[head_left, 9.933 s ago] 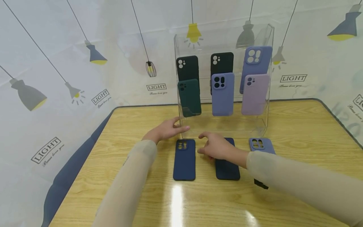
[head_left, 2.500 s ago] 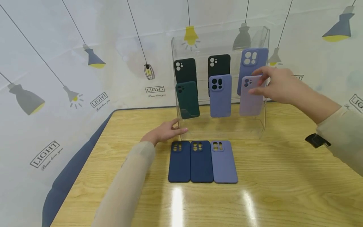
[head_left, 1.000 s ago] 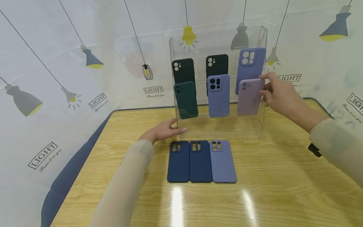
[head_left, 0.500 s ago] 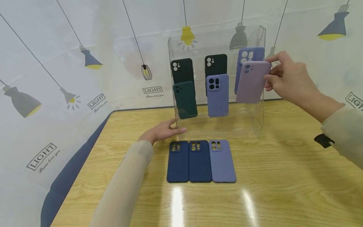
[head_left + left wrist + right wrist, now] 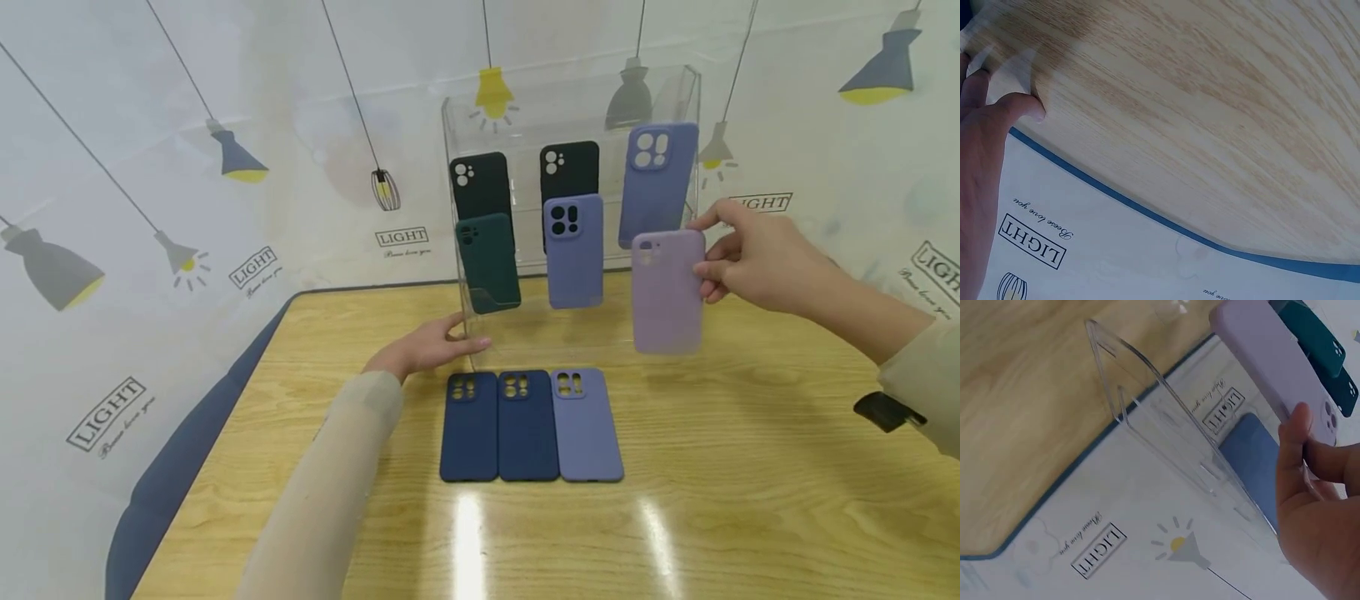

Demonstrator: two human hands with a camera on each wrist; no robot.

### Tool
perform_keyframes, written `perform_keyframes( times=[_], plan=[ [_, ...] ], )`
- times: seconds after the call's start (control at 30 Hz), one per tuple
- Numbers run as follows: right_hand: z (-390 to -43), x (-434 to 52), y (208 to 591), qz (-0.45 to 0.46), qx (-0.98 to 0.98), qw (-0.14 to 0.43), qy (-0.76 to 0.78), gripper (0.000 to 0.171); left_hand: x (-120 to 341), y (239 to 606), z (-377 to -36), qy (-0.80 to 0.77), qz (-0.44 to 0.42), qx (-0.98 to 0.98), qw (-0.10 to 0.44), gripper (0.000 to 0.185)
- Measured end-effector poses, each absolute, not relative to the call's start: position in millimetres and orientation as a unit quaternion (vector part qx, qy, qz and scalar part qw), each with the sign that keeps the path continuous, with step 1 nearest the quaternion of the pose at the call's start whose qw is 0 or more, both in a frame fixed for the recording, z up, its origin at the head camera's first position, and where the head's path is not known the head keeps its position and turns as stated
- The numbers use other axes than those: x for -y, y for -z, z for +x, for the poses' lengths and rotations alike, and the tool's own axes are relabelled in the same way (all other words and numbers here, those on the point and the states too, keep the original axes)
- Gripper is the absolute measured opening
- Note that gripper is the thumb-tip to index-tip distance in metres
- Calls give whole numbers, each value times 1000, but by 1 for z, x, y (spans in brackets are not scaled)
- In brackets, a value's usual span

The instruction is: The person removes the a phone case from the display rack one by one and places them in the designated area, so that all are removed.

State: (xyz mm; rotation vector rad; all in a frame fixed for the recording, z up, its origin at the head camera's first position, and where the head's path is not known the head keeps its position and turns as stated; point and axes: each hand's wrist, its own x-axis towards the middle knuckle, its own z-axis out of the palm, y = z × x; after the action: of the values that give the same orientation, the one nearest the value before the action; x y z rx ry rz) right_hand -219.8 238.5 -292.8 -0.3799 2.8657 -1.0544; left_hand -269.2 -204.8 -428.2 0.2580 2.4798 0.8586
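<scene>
In the head view my right hand (image 5: 772,262) pinches a lilac phone case (image 5: 666,304) by its upper right edge. The case hangs upright in front of a clear acrylic display stand (image 5: 577,104). My left hand (image 5: 423,348) holds the stand's lower left corner, thumb across the front. On the stand, a dark green case (image 5: 490,267) and a periwinkle case (image 5: 575,267) fill the lower tier. Above are two black cases (image 5: 480,179) and a larger periwinkle case (image 5: 660,187). The right wrist view shows thumb and fingers on the lilac case (image 5: 1266,356).
Two navy cases (image 5: 469,437) and a periwinkle case (image 5: 588,437) lie side by side on the wooden table (image 5: 300,417) before the stand. A lamp-printed wall covering (image 5: 315,208) rises behind and at the sides.
My right hand has lifted the lilac case out of the lower right slot, then brought it forward and down. Earlier, the separate cases on the table were lined up together. The left hand has stayed put.
</scene>
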Motion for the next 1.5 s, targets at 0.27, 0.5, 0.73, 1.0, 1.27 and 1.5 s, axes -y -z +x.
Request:
perform_keyframes(
  times=[0.27, 0.5, 0.73, 1.0, 1.27, 1.5],
  plan=[
    [-209, -240, 328, -107, -896, 177, 393, 54, 206, 428, -270, -313, 91, -913, 247, 112],
    [-198, -233, 358, -100, -874, 234, 414, 53, 205, 428, -270, -307, 92, -914, 248, 111],
    [-193, -225, 383, -83, -857, 268, 432, 56, 205, 428, -270, -308, 92, -914, 247, 108],
    [-196, -224, 406, -69, -853, 274, 438, 55, 204, 427, -267, -311, 91, -914, 244, 107],
    [-198, -223, 416, -57, -853, 275, 439, 57, 205, 429, -268, -310, 95, -914, 246, 104],
    [-198, -222, 420, -56, -852, 268, 447, 55, 205, 430, -270, -303, 95, -917, 242, 110]
  ],
)
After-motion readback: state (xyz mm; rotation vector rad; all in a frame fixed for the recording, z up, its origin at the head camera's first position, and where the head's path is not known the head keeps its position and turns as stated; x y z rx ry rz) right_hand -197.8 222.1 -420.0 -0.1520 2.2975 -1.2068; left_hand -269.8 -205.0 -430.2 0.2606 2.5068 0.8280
